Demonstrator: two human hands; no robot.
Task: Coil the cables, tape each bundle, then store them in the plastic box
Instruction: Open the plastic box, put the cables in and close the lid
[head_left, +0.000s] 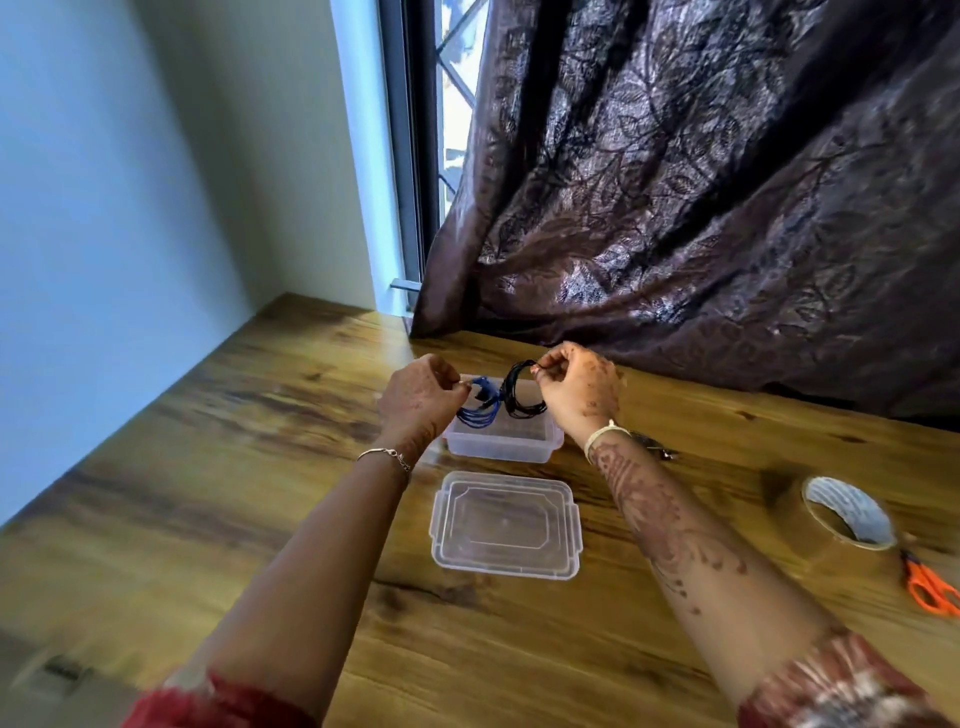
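A clear plastic box (501, 447) stands open on the wooden table. Over it, my left hand (421, 397) pinches a coiled blue cable (478, 408) by its top. My right hand (579, 392) pinches a coiled black cable (522, 389) the same way. Both coils hang side by side, their lower loops inside or just above the box. The box's clear lid (506, 525) lies flat on the table, nearer to me than the box.
A roll of brown packing tape (844, 517) stands at the right, with orange-handled scissors (930, 584) beside it near the right edge. A dark patterned curtain (701, 208) hangs over the table's far side. A small dark object (654, 447) lies behind my right wrist.
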